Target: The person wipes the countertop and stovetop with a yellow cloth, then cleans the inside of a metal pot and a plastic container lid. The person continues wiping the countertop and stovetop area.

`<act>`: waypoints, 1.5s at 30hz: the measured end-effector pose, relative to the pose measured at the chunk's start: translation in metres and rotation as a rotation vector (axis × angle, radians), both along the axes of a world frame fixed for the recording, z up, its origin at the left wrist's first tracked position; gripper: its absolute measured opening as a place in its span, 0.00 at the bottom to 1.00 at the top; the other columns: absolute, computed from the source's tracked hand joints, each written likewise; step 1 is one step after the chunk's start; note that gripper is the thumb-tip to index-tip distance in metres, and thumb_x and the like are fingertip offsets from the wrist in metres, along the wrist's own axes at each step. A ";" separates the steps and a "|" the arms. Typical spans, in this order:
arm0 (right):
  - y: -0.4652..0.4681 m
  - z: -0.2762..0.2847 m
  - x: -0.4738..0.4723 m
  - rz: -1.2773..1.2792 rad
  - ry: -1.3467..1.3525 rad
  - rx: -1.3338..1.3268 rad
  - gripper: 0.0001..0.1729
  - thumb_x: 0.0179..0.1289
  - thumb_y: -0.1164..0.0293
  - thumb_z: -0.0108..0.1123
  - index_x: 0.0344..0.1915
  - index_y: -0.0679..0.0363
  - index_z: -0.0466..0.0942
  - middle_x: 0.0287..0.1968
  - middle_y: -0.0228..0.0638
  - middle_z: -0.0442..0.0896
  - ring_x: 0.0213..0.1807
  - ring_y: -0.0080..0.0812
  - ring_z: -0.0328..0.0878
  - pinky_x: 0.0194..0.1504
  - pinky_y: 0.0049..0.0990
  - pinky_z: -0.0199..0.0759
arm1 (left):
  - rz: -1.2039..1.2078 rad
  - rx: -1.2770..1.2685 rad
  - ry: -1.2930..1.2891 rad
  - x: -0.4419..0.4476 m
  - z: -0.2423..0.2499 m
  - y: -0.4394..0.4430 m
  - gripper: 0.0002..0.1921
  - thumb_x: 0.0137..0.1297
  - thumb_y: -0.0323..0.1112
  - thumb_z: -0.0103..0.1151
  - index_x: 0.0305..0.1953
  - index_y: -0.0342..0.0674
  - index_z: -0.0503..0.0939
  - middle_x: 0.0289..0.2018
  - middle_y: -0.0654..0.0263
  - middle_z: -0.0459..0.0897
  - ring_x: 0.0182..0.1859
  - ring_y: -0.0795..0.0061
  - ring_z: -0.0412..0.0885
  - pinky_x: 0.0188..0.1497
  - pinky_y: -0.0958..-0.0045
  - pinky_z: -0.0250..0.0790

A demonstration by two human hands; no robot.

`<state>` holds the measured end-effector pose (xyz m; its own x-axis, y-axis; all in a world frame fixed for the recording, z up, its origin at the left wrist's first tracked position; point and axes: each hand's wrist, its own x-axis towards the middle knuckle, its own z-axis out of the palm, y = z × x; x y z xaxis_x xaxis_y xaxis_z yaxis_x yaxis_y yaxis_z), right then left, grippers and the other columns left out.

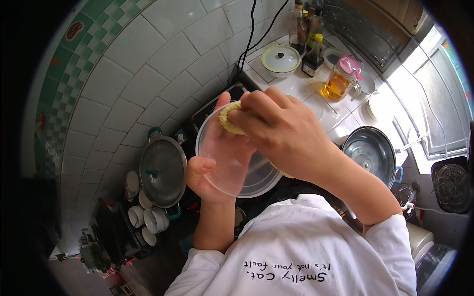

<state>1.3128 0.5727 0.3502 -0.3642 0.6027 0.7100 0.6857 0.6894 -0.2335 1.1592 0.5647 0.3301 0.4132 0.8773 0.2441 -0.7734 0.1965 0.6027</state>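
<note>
My left hand [202, 177] supports a round, translucent plastic lid or shallow container [226, 166] in front of my chest. The thumb hooks over its near-left rim, and the palm and fingers show through the plastic from behind. In my right hand [285, 125] a pale yellow, textured cloth [230, 120] is pinched by the fingertips and pressed against the plastic near its far edge. A little more yellow material shows below the right palm. That hand hides the right side of the round piece.
Behind my hands is part of a black stove [207, 109]. Left are a large metal lid with green handles [164, 185] and stacked white bowls [155, 220]. The tiled counter [259, 77] bears a lidded enamel bowl [280, 63], sauce bottles [313, 61] and an oil jug [335, 87]. A metal pot [370, 155] sits right.
</note>
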 end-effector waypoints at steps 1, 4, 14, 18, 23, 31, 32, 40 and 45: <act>-0.003 0.001 0.002 -0.012 -0.021 -0.015 0.23 0.40 0.73 0.65 0.43 0.55 0.79 0.39 0.29 0.72 0.38 0.32 0.72 0.34 0.29 0.71 | -0.012 0.027 0.028 -0.001 0.000 0.001 0.48 0.47 0.44 0.49 0.73 0.35 0.46 0.72 0.49 0.51 0.73 0.57 0.51 0.73 0.52 0.45; -0.012 0.003 0.010 -0.044 -0.064 -0.055 0.24 0.41 0.74 0.66 0.44 0.55 0.79 0.39 0.29 0.72 0.38 0.32 0.73 0.33 0.28 0.72 | -0.010 0.050 0.032 0.000 0.004 0.001 0.49 0.49 0.44 0.49 0.73 0.35 0.43 0.72 0.44 0.46 0.74 0.52 0.49 0.73 0.48 0.42; -0.029 -0.003 0.018 -0.097 -0.124 -0.272 0.20 0.44 0.76 0.66 0.42 0.58 0.78 0.39 0.30 0.73 0.39 0.33 0.75 0.32 0.30 0.73 | 0.101 0.194 0.001 -0.005 0.015 0.016 0.52 0.51 0.48 0.54 0.73 0.37 0.40 0.72 0.41 0.43 0.72 0.34 0.44 0.69 0.38 0.46; -0.031 -0.003 0.020 -0.021 -0.085 -0.379 0.18 0.46 0.76 0.64 0.41 0.58 0.77 0.38 0.31 0.73 0.39 0.35 0.75 0.32 0.32 0.73 | 0.122 0.146 -0.030 -0.004 0.011 0.018 0.52 0.51 0.50 0.56 0.73 0.36 0.42 0.72 0.42 0.44 0.72 0.32 0.44 0.68 0.36 0.46; -0.039 -0.009 0.011 0.142 0.000 -0.576 0.17 0.47 0.76 0.62 0.41 0.59 0.77 0.38 0.33 0.74 0.38 0.38 0.76 0.33 0.34 0.73 | 0.144 0.207 -0.042 -0.007 0.005 0.022 0.50 0.54 0.53 0.54 0.73 0.36 0.43 0.73 0.45 0.44 0.72 0.28 0.39 0.66 0.27 0.40; -0.047 -0.021 -0.009 0.448 0.503 -0.841 0.16 0.53 0.75 0.61 0.44 0.66 0.76 0.41 0.40 0.75 0.36 0.45 0.78 0.39 0.34 0.74 | 0.228 0.181 0.025 -0.006 0.002 0.021 0.52 0.48 0.47 0.57 0.72 0.32 0.45 0.72 0.43 0.46 0.72 0.41 0.49 0.70 0.45 0.46; -0.047 -0.021 -0.012 0.461 0.542 -0.857 0.15 0.55 0.74 0.61 0.44 0.66 0.76 0.38 0.40 0.74 0.36 0.41 0.79 0.38 0.32 0.74 | 0.246 0.191 0.060 -0.005 -0.001 0.021 0.52 0.48 0.46 0.57 0.72 0.32 0.44 0.72 0.43 0.45 0.72 0.44 0.50 0.70 0.47 0.45; -0.049 -0.013 -0.017 0.652 1.431 -1.582 0.16 0.62 0.71 0.60 0.48 0.69 0.76 0.39 0.35 0.82 0.36 0.24 0.80 0.39 0.22 0.75 | 0.066 0.058 0.014 -0.004 -0.009 0.013 0.53 0.49 0.46 0.58 0.73 0.33 0.42 0.73 0.48 0.45 0.73 0.51 0.48 0.72 0.54 0.42; -0.045 -0.015 0.001 0.545 1.400 -1.207 0.16 0.62 0.74 0.61 0.49 0.69 0.75 0.39 0.34 0.81 0.36 0.23 0.80 0.39 0.20 0.74 | 0.070 0.083 -0.028 -0.014 -0.013 0.016 0.51 0.53 0.48 0.57 0.73 0.34 0.42 0.73 0.49 0.43 0.74 0.49 0.47 0.72 0.49 0.43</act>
<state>1.3135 0.5273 0.3349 -0.2813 0.9593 -0.0227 -0.5854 -0.1903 -0.7881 1.1455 0.5803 0.3167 0.3435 0.8802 0.3276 -0.8003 0.0917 0.5926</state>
